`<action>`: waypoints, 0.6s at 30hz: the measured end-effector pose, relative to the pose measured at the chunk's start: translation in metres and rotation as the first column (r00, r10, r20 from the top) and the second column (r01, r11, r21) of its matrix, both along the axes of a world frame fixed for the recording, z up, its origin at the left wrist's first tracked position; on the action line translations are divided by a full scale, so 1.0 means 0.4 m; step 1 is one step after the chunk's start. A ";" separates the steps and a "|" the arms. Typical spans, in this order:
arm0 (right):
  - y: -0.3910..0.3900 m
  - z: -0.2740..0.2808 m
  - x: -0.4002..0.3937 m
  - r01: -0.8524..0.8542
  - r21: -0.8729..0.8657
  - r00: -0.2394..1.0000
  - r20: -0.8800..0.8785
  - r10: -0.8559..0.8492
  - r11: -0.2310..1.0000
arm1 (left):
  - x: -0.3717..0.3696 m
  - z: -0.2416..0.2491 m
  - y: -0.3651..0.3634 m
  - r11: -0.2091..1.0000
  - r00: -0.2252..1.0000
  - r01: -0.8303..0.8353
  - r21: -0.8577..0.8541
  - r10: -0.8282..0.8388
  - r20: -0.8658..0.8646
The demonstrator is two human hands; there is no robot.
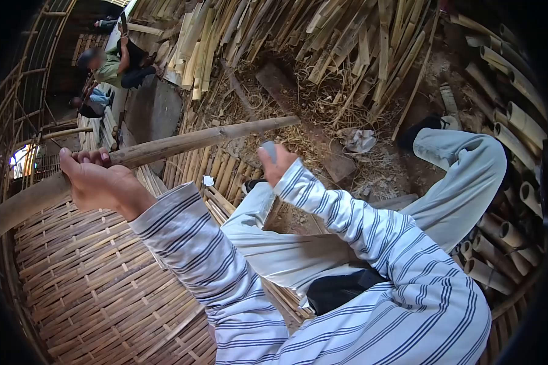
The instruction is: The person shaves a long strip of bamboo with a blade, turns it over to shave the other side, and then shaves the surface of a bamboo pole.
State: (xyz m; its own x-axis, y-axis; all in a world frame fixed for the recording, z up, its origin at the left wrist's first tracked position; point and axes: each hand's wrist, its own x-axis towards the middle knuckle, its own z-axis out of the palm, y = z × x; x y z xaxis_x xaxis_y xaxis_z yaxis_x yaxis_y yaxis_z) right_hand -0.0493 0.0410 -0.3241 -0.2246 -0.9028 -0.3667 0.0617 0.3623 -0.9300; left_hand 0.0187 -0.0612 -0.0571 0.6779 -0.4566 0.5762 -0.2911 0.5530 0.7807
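A long bamboo pole (189, 143) slants from the left edge up toward the middle, its thin end over the shavings. My left hand (103, 182) is wrapped round its thicker part, palm turned up. Just below the thin end, my right hand (277, 163) is closed round a small grey object (269, 151), perhaps a tool's end; the rest of it is hidden by the fingers. A small gap shows between this object and the pole.
Split bamboo strips (359, 48) lie piled at the top. Cut bamboo tubes (523, 128) are stacked at right. A woven bamboo panel (103, 274) fills the lower left. A crumpled plastic bag (360, 140) lies among shavings. Two people (111, 70) sit at upper left.
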 end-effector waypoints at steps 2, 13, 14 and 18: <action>0.020 0.116 -0.011 -0.113 -0.096 0.994 -0.028 0.110 0.989 | -0.023 0.003 0.006 1.000 1.000 -0.016 0.015 0.016 -0.017; 0.069 0.170 -0.016 -0.233 -0.109 0.959 -0.190 0.210 0.966 | -0.033 -0.009 0.047 1.000 0.999 -0.028 -0.009 0.027 -0.016; 0.068 0.163 -0.016 -0.275 -0.111 0.946 -0.208 0.248 0.955 | -0.052 -0.006 0.048 0.999 0.998 -0.053 0.003 0.053 -0.027; 0.062 0.096 0.050 -0.143 -0.088 0.948 -0.297 0.111 0.986 | -0.038 -0.003 0.036 0.998 0.998 -0.054 -0.016 0.054 -0.042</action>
